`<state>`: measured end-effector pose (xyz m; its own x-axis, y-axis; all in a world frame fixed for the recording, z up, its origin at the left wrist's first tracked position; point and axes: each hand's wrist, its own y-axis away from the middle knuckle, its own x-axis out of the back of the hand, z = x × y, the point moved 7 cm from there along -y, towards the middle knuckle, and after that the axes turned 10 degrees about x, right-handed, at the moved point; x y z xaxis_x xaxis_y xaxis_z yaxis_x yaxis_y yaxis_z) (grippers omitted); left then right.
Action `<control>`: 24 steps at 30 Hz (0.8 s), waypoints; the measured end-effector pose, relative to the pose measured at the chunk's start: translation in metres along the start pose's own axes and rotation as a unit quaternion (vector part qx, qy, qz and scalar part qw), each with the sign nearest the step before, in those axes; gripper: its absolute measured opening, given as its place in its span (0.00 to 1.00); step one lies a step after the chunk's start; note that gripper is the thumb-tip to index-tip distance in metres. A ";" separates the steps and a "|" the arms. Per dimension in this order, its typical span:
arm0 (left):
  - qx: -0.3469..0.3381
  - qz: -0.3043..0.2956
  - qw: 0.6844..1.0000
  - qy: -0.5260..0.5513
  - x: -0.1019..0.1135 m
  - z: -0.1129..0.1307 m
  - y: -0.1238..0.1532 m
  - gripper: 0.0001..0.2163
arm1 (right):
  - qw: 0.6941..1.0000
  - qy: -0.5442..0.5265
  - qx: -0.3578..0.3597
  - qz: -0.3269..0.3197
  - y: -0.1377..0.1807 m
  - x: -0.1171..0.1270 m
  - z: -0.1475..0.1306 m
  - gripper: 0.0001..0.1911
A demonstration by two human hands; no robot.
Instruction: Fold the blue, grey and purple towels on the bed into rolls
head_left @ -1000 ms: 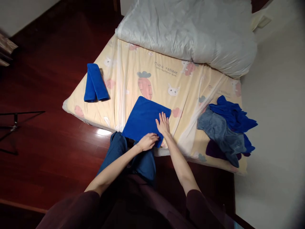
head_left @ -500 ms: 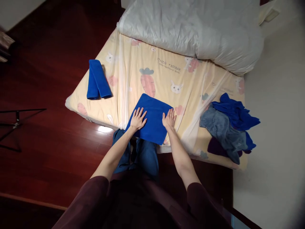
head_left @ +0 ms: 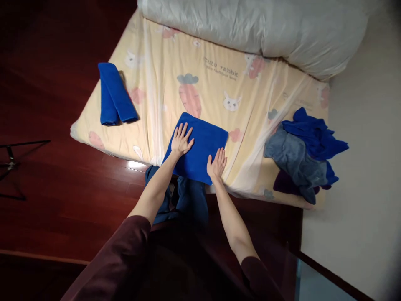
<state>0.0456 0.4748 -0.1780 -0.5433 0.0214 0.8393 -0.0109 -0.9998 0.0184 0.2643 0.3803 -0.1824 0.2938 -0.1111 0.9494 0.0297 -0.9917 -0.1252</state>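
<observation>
A blue towel (head_left: 200, 146) lies flat as a rough square at the bed's front edge, its near side reaching over the edge by my legs. My left hand (head_left: 182, 141) rests on its left part, fingers spread. At the towel's right edge, my right hand (head_left: 216, 164) lies with its fingers stretched out, partly over the cloth. Two blue rolled towels (head_left: 117, 94) lie side by side on the left of the bed, touching at the far end. On the right sits a crumpled heap with blue cloth (head_left: 316, 131), a grey-blue towel (head_left: 296, 156) and a dark purple cloth (head_left: 285, 183).
The bed (head_left: 213, 90) has a yellow sheet printed with rabbits and carrots. A grey quilt (head_left: 250, 29) is bunched along its far side. A wall (head_left: 351, 167) stands to the right. Thin black stand legs (head_left: 12, 161) show on the dark red floor (head_left: 62, 200) at left.
My right hand has slid down along the towel's right edge, toward me. My left hand has moved slightly up the cloth. The camera view has shifted a little.
</observation>
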 end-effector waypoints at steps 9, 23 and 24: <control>-0.007 -0.044 0.999 -0.008 0.006 -0.002 -0.021 0.29 | 0.999 -0.028 -0.031 -0.018 -0.011 0.015 0.003 0.34; 0.001 -0.020 1.000 0.003 -0.003 -0.035 -0.040 0.37 | 0.995 -0.051 0.085 -0.034 -0.113 -0.037 0.044 0.36; 0.003 -0.021 1.000 0.005 -0.005 -0.036 -0.042 0.37 | 0.995 -0.053 0.083 -0.034 -0.114 -0.039 0.046 0.36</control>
<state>0.0183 0.5168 -0.2022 -0.5509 0.0637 0.8321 -0.0292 -0.9979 0.0571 0.2930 0.5005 -0.2183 0.3845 -0.0279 0.9227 0.2068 -0.9715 -0.1156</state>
